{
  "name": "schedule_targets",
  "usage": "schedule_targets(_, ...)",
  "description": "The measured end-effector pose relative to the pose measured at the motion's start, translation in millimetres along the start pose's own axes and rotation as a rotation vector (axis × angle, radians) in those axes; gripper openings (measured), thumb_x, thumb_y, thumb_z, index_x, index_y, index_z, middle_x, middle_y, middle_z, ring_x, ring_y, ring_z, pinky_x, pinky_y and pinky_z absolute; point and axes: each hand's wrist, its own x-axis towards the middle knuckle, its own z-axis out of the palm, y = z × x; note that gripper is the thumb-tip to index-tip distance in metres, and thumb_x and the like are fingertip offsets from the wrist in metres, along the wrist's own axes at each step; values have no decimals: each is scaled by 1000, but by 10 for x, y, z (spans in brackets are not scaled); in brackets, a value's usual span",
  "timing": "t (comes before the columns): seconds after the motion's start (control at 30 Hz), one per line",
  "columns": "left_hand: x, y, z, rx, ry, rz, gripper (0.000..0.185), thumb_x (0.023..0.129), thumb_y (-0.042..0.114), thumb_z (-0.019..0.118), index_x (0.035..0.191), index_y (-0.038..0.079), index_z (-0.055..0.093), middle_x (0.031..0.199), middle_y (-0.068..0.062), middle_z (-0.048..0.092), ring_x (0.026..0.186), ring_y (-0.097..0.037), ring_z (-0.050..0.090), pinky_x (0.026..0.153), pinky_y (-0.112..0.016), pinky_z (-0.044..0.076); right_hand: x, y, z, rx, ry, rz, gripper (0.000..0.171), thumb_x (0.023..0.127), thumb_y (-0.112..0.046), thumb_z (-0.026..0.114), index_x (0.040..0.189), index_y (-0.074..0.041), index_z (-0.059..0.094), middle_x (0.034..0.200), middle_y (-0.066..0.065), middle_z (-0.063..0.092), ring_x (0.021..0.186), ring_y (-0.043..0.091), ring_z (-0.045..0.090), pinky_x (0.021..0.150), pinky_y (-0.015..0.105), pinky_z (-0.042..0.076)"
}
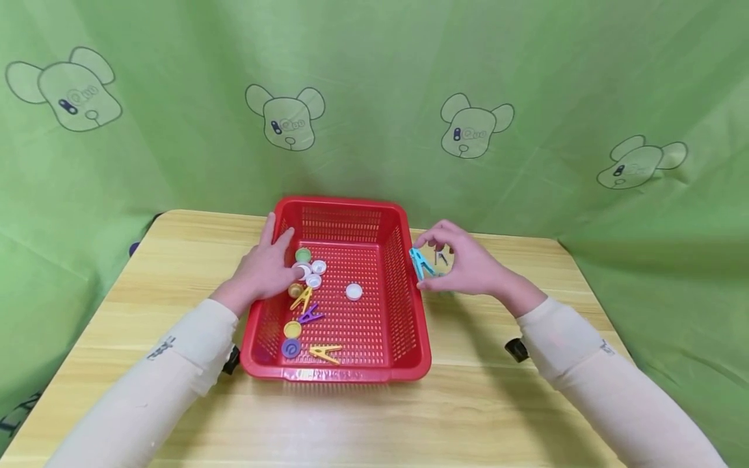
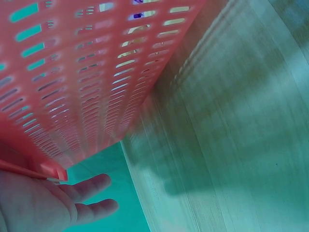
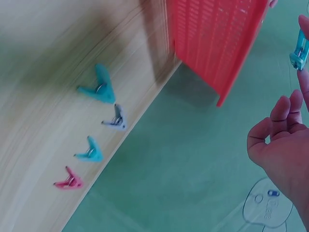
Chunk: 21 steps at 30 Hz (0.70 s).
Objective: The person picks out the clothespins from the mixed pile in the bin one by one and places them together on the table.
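A red plastic basket (image 1: 328,375) stands on the wooden table. My left hand (image 1: 260,270) lies over its left rim, fingers straight and spread, thumb inside near several bottle caps. In the left wrist view, that hand's palm (image 2: 36,203) is against the rim and two fingers extend past it. Beside the right rim, my right hand (image 1: 462,260) pinches a light-blue clothespin (image 1: 422,263) between thumb and forefinger. That same clothespin (image 3: 299,50) appears at the edge of the right wrist view.
Inside the basket are a white cap (image 1: 354,292), a purple clothespin (image 1: 310,314), a yellow clothespin (image 1: 325,352) and other caps. Right of it lie a teal clothespin (image 3: 100,88), a grey clothespin (image 3: 117,119) and a pink clothespin (image 3: 70,180). A green curtain (image 1: 374,169) hangs behind.
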Motion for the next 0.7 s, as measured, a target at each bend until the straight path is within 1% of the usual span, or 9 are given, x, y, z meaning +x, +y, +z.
schedule_targets(0.13,1,-8,4,-6,0,-4,86,91,29,67,160,8,21,165,-7,-19,129,-52,42,81,-56,56,-66,76,-45,-5,25,18,59,64,-17,95,115,-17,66,101,1,52,94,19,47,76,40,45)
schedule_targets(0.3,-7,-7,8,-13,-4,-4,86,91,29,67,160,8,20,164,-7,-21,128,-52,44,78,-53,57,-160,209,-75,-2,59,34,57,66,-21,95,114,-15,67,102,3,53,92,20,46,73,38,44)
schedule_targets(0.5,-16,-5,17,-22,4,3,86,91,27,67,160,7,21,164,-8,-20,126,-51,46,75,-52,58,-280,346,-109,-10,92,100,58,66,-19,94,116,-13,66,100,5,51,89,21,45,65,35,42)
schedule_targets(0.6,-20,-1,18,-29,3,3,86,91,27,67,160,8,20,164,-6,-22,125,-51,46,73,-51,59,-332,431,-112,-26,106,119,59,66,-19,95,116,-12,66,97,6,51,87,21,46,65,33,42)
schedule_targets(0.7,-25,0,14,-31,3,2,86,91,27,67,160,8,20,164,-7,-21,126,-51,46,73,-51,59,-379,524,-105,-24,118,132,59,66,-20,95,116,-10,65,95,7,50,84,22,45,65,35,43)
